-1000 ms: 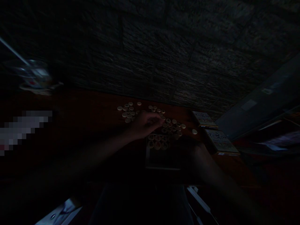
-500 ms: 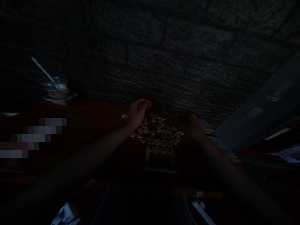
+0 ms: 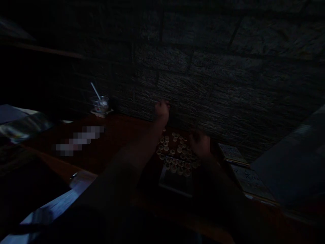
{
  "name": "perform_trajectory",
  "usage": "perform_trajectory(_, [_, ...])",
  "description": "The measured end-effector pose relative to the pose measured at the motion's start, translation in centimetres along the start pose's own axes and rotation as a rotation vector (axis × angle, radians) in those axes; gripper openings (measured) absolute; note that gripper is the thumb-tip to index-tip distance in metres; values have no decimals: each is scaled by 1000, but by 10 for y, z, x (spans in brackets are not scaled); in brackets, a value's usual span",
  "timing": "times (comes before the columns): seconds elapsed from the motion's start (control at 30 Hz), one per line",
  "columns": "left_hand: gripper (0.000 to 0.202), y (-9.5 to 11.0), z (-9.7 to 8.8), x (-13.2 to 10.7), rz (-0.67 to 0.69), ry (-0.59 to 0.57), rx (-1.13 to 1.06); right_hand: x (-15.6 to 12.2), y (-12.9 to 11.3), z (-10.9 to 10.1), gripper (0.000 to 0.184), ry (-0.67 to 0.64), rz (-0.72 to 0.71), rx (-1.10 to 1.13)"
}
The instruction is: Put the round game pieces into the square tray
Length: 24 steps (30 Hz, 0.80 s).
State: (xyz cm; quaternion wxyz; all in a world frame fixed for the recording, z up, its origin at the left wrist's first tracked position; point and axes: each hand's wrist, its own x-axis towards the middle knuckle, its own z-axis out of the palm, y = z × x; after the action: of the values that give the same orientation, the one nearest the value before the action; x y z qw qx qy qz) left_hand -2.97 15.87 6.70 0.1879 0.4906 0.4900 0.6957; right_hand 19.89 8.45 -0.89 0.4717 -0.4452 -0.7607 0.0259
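Note:
Many pale round Chinese chess pieces (image 3: pixel 166 148) lie loose on the dark reddish table. Closer to me, a shallow rectangular tray (image 3: pixel 175 189) holds two rows of these discs at its far end. My left hand (image 3: pixel 162 107) is raised by the wall beyond the loose pieces, its fingers curled in; whatever may be in them is hidden. At the right side of the pieces, my right hand (image 3: pixel 200 144) hovers low with bent fingers in deep shadow, and I cannot make out anything in them.
A clear cup with a straw (image 3: pixel 100 104) stands on a coaster at the back left. Two flat boxes or boards (image 3: pixel 250 179) lie along the right side. A rough stone wall (image 3: pixel 177 64) rises behind the table (image 3: pixel 119 130). Papers (image 3: pixel 63 203) are at lower left.
My view has swung left, so the scene sits further right. My left hand has gone farther out, towards the wall. My right hand has moved slightly inward, nearer the pieces.

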Motion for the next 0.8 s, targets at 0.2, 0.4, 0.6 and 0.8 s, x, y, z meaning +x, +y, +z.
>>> perform_trajectory(0.2, [10,-6,-44,-30,289,-446,325,-5,5,-8,40,-32,-74,-77])
perform_trajectory(0.4, [18,-33,-115,-39,371,-479,543,2,-3,1,42,-35,-21,-62])
perform_trajectory(0.6, [25,-59,-111,-34,365,-339,546,19,2,6,29,-76,163,-24])
perform_trajectory(0.8, [21,-57,-106,-61,419,-563,527,12,0,1,28,-111,230,29])
